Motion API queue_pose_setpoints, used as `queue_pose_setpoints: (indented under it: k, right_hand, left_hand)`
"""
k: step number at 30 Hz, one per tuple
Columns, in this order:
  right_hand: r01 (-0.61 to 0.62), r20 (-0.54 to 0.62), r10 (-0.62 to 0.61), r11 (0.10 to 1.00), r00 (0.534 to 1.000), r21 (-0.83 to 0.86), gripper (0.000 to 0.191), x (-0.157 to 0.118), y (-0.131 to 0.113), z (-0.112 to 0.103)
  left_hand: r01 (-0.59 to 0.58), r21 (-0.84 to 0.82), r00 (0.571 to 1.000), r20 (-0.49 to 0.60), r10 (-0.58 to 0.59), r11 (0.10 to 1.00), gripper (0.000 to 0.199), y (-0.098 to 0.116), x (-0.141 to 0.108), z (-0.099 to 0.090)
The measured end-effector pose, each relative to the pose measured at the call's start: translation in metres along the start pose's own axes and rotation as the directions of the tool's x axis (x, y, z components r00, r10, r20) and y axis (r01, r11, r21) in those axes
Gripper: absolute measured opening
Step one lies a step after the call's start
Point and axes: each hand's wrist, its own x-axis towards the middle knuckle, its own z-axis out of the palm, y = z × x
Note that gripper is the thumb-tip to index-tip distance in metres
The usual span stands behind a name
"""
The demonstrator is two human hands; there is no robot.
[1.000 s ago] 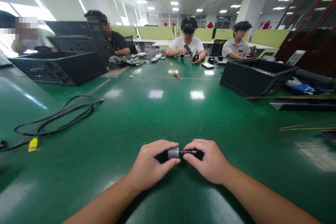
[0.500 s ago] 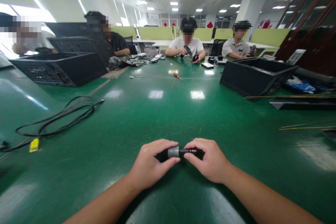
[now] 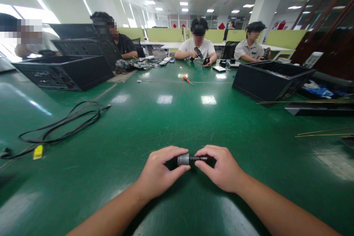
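Note:
Low in the middle of the head view, a grey metal cylinder (image 3: pixel 183 159) with a thin dark ribbed shaft (image 3: pixel 199 158) lies sideways just over the green table (image 3: pixel 171 125). My left hand (image 3: pixel 160 169) grips the cylinder end between thumb and fingers. On the other side, the thumb and fingers of my right hand (image 3: pixel 221 166) are pinched around the shaft, whose tip points right. The two hands are a small gap apart. Part of the piece is hidden behind the fingers.
A looped black cable (image 3: pixel 69 121) with a yellow tag (image 3: pixel 38 152) lies left. Black computer cases stand at back left (image 3: pixel 66 73) and right (image 3: pixel 271 81). An orange screwdriver (image 3: pixel 186 79) is farther ahead. Several people sit across the table; one person (image 3: pixel 197 44) holds a power tool.

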Motion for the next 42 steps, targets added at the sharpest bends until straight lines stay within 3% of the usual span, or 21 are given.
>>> queue_pose_setpoints:
  k: [42]
  right_hand:
    - [-0.034,0.005,0.034,0.999,0.999,0.002,0.008,0.0009,-0.0001,-0.0024]
  left_hand:
    - [0.012,0.022,1.000,-0.016,-0.012,1.000,0.028,0.0017,0.0015,-0.0024]
